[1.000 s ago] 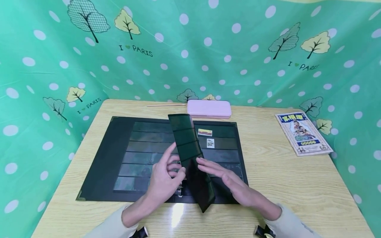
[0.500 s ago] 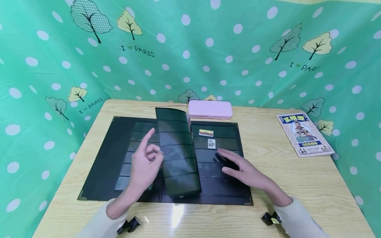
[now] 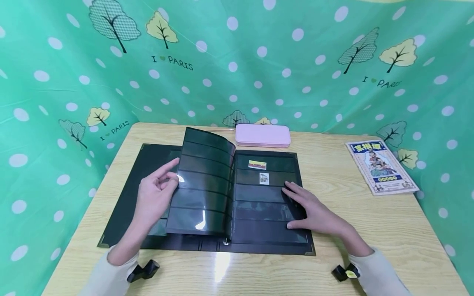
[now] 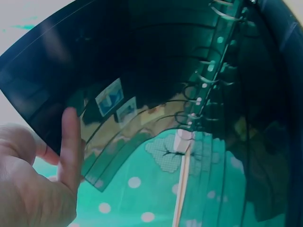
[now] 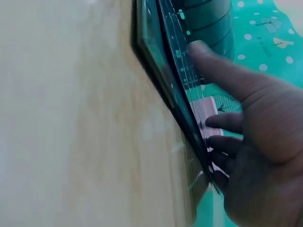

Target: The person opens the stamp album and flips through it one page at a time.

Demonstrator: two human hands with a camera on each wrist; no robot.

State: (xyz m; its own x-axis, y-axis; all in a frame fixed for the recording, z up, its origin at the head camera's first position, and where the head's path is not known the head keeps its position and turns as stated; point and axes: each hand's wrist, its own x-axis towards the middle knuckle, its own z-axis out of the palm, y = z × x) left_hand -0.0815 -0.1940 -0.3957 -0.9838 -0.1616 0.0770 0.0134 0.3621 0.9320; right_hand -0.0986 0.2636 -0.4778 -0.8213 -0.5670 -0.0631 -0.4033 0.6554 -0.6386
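A black stamp album (image 3: 122, 209) lies spread on the table, with clear strips across its dark pages. My left hand (image 3: 153, 197) pinches the outer edge of a raised album page (image 3: 203, 176), which curves up from the rings. In the left wrist view, the thumb and fingers of that hand (image 4: 38, 175) lie on both sides of the page. My right hand (image 3: 312, 209) rests with fingers spread over the right page's outer edge. That page carries a red-and-yellow stamp (image 3: 257, 165) and a grey-white stamp (image 3: 264, 178) below it. The raised page partly hides the left side.
A pink pencil case (image 3: 263, 135) stands at the table's back edge, and a thin stick (image 3: 222, 130) lies to its left, partly behind the page. An illustrated booklet (image 3: 381, 166) lies at the far right. Green polka-dot cloth (image 3: 237, 61) hangs behind the table.
The page has turned from nearly upright over to the left. My left hand moved left, let go of it briefly, then pinched its edge. My right hand moved right onto the right page.
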